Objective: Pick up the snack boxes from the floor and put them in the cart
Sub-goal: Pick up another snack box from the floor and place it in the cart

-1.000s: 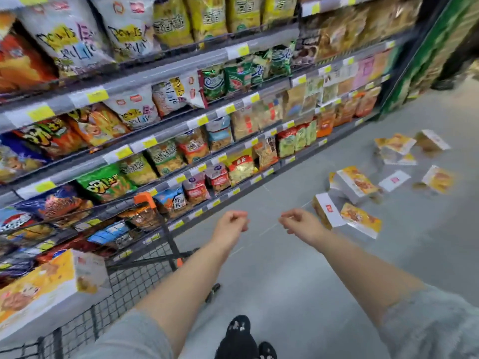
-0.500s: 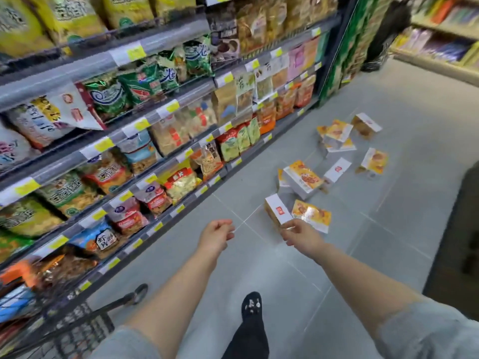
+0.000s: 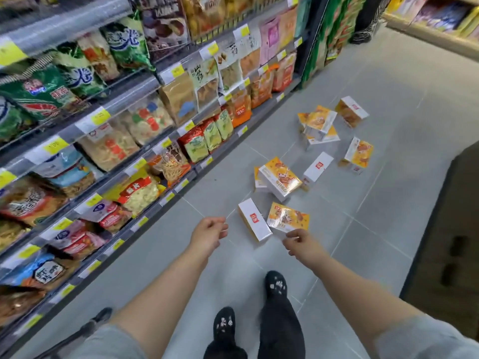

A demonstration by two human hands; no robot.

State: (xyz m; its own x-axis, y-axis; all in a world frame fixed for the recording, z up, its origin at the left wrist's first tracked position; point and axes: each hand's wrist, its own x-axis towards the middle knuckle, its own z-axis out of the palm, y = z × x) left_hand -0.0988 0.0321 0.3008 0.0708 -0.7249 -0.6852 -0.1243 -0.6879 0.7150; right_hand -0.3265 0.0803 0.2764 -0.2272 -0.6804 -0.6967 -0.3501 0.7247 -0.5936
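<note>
At the far left stand the shelves (image 3: 108, 141) full of snack bags, and in the lower left corner only a wheel and a bit of frame of the cart (image 3: 102, 316) are visible, so the cart is behind the person's left side.

The left hand (image 3: 208, 235) is stretched forward over the floor (image 3: 375, 229); its fingers are loosely bent and hold nothing. Just to the right of it lies the nearest snack box (image 3: 254, 224), with a white side and a red logo turned up. An orange box (image 3: 287, 220) lies just beside it, its glossy printed face up. The right hand (image 3: 298, 243) hangs near the lower edge of this orange box, fingers relaxed and half curled, also empty. I cannot tell if it is touching the box, but it looks apart from it.

Further right and further away, more boxes lie scattered on the floor: a middle group (image 3: 278, 178) and a far pile (image 3: 317, 125).

By my judgement these are thin cardboard cartons — light, stiff enough to keep their shape, but easy to dent at the corners. The shiny wrapping may be a little slippery. A good hold is across the two long sides, thumb on one and fingers on the other — not on the flaps at the ends.
</note>
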